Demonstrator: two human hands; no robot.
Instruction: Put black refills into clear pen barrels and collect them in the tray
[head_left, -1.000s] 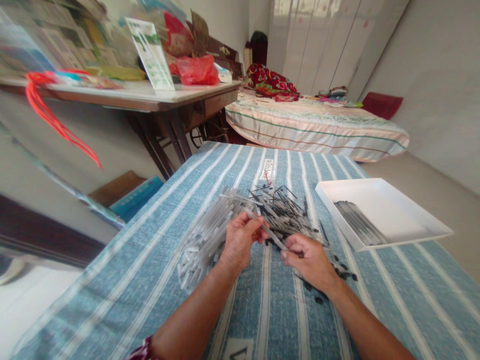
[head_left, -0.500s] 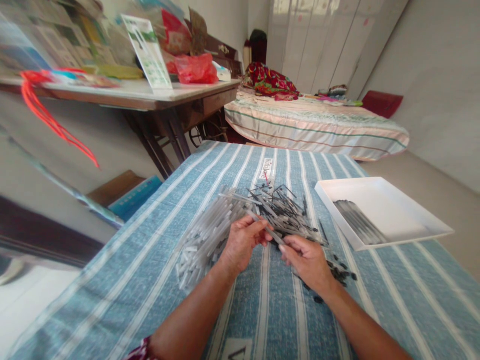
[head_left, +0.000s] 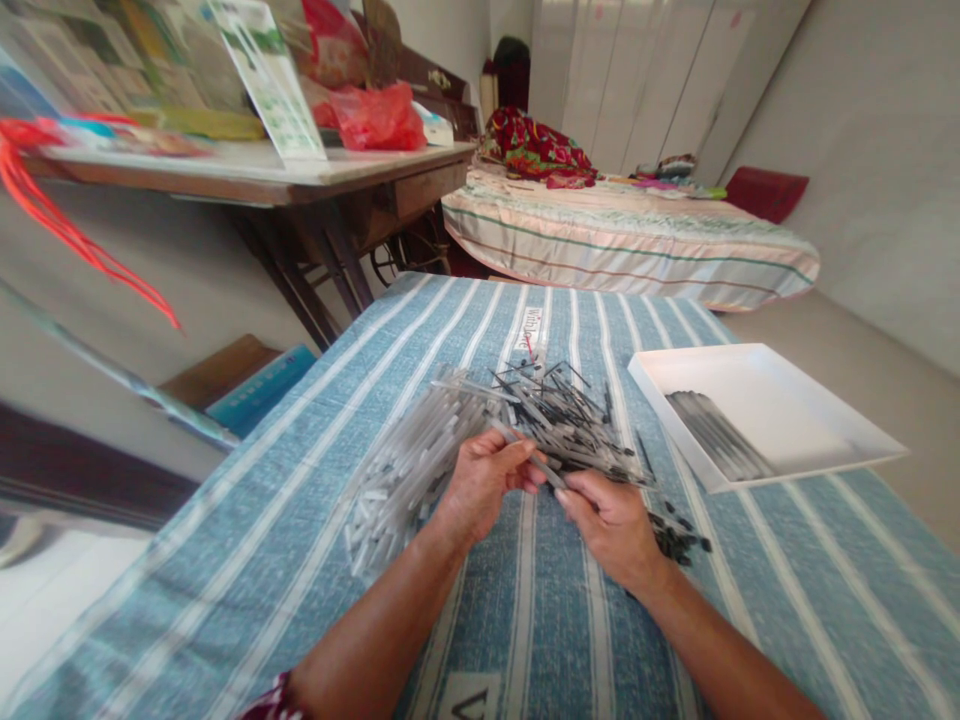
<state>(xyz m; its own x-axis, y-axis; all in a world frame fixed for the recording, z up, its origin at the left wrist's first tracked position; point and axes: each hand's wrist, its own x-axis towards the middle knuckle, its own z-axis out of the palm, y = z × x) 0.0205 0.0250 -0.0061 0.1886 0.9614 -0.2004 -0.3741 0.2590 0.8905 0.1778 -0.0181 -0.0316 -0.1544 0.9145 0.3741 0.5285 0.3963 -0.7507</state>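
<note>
My left hand (head_left: 491, 475) pinches a translucent pen barrel (head_left: 551, 472) at its middle. The fingers of my right hand (head_left: 609, 520) are closed at the barrel's near end; whether a small part sits between those fingertips is hidden. Beside my left hand lies a heap of clear pen barrels (head_left: 416, 455). Beyond my hands is a pile of black-and-clear pen refills (head_left: 559, 410). Small black caps or plugs (head_left: 679, 530) are scattered just right of my right hand. A shallow white box (head_left: 810, 420) on the right contains a row of dark-cored pens (head_left: 716, 435).
A blue-and-white striped cloth (head_left: 300, 560) covers the table. To the left, a wooden desk (head_left: 375, 180) bears red bags (head_left: 379, 118) and a white-green card (head_left: 270, 80). Behind the table stands a bed (head_left: 622, 235). A blue box (head_left: 262, 385) sits low at the left.
The camera view has shifted slightly, moving the surroundings a little up and left. Both hands keep their grip on the pen barrel, with the right hand slightly raised in view.
</note>
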